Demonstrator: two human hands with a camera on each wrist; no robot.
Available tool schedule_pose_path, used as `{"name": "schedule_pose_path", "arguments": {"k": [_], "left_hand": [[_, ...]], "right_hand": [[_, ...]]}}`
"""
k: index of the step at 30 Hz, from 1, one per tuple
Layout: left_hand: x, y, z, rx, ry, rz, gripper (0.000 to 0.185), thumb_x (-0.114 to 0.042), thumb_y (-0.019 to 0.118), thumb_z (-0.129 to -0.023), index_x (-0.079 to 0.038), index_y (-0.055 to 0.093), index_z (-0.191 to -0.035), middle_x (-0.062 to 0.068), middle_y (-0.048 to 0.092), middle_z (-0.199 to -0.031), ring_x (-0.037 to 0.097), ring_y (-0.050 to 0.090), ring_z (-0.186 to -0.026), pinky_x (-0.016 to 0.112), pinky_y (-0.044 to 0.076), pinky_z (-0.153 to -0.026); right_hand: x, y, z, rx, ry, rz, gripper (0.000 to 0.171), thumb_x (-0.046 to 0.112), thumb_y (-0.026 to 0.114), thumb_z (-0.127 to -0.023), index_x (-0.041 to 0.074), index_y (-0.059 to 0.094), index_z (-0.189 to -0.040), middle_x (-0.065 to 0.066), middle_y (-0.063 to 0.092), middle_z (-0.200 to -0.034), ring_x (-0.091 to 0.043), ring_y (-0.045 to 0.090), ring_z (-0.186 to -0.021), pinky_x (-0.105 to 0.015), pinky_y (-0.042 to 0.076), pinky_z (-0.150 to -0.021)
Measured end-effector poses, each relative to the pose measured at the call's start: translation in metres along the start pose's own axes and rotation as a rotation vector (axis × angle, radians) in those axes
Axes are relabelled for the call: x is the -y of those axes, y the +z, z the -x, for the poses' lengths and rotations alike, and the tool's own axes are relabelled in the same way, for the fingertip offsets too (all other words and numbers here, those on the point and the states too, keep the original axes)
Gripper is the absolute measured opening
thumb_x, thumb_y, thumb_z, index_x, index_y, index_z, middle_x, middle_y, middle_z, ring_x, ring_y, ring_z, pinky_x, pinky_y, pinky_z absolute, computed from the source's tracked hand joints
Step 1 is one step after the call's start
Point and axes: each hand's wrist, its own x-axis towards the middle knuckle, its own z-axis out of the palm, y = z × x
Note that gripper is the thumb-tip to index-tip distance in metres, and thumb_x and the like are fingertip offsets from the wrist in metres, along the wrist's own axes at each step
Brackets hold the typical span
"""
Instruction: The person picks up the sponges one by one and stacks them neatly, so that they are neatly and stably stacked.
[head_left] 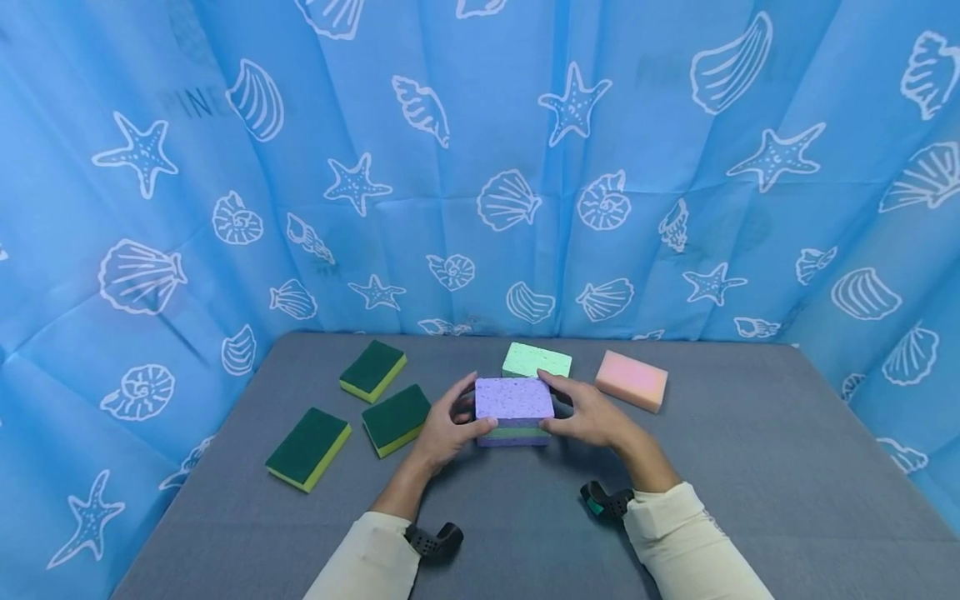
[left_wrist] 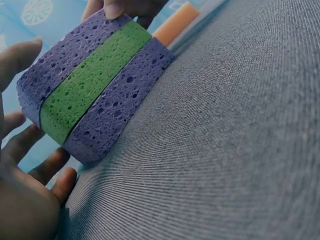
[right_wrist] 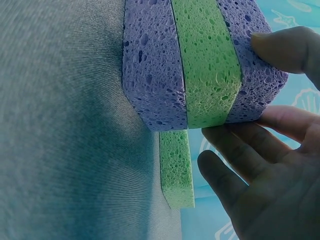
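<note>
Three sponges lie stacked at the middle of the table: a purple sponge [head_left: 514,398] on top, a green sponge [left_wrist: 95,82] between, and another purple sponge [right_wrist: 152,65] at the bottom. My right hand [head_left: 588,411] pinches the top purple sponge at its right end, thumb on the near face and fingers round the end. At the stack's left end is my left hand [head_left: 445,425], its fingers loosely bent beside the sponges. In the left wrist view its thumb stands a little apart from them.
Behind the stack lies a light green sponge [head_left: 537,360], with a pink-orange sponge [head_left: 632,379] to its right. Three green-and-yellow scouring sponges [head_left: 307,446] are spread on the left of the grey table [head_left: 750,500]. A blue shell-patterned curtain [head_left: 480,225] surrounds the back and sides.
</note>
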Motion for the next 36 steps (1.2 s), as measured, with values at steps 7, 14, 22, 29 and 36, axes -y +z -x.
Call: {"name": "schedule_pose_path", "arguments": {"k": [7, 14, 22, 29, 36], "left_hand": [[0.031, 0.000, -0.010, -0.046, 0.013, -0.023, 0.073, -0.014, 0.073, -0.086, -0.009, 0.036, -0.150, 0.019, 0.044, -0.143, 0.035, 0.041, -0.128, 0.055, 0.035, -0.100], [0.031, 0.001, -0.008, -0.063, 0.063, -0.031, 0.073, -0.018, 0.075, -0.085, -0.010, 0.040, -0.148, 0.016, 0.048, -0.138, 0.032, 0.046, -0.124, 0.052, 0.038, -0.097], [-0.001, 0.003, 0.003, -0.029, 0.072, -0.014, 0.069, -0.003, 0.070, -0.086, 0.004, 0.036, -0.146, 0.027, 0.045, -0.137, 0.043, 0.043, -0.123, 0.061, 0.034, -0.096], [0.000, 0.002, 0.002, -0.028, 0.057, -0.023, 0.070, -0.006, 0.071, -0.086, 0.001, 0.037, -0.147, 0.024, 0.044, -0.140, 0.041, 0.042, -0.125, 0.060, 0.033, -0.098], [0.000, 0.002, 0.003, -0.032, 0.053, -0.027, 0.070, -0.007, 0.071, -0.087, 0.000, 0.037, -0.147, 0.023, 0.044, -0.140, 0.040, 0.042, -0.124, 0.060, 0.034, -0.098]], "right_hand": [[0.000, 0.001, 0.000, -0.013, -0.013, -0.001, 0.078, 0.024, 0.072, -0.084, -0.004, 0.035, -0.147, -0.023, 0.039, -0.146, -0.039, 0.038, -0.131, -0.056, 0.034, -0.102], [-0.001, -0.004, 0.003, -0.121, -0.088, -0.083, 0.072, 0.019, 0.069, -0.088, -0.005, 0.035, -0.146, -0.022, 0.044, -0.142, -0.040, 0.042, -0.128, -0.057, 0.034, -0.100], [-0.004, -0.023, 0.009, -0.260, -0.025, -0.146, 0.069, 0.017, 0.065, -0.092, -0.001, 0.031, -0.149, -0.023, 0.040, -0.143, -0.043, 0.043, -0.125, -0.061, 0.037, -0.095], [-0.010, -0.034, 0.003, -0.328, 0.039, -0.123, 0.073, 0.023, 0.066, -0.092, -0.001, 0.028, -0.150, -0.023, 0.036, -0.145, -0.040, 0.038, -0.129, -0.060, 0.033, -0.100], [-0.018, -0.037, -0.004, -0.363, 0.060, -0.088, 0.076, 0.023, 0.067, -0.091, -0.002, 0.027, -0.150, -0.024, 0.035, -0.146, -0.041, 0.038, -0.130, -0.058, 0.031, -0.102]]}}
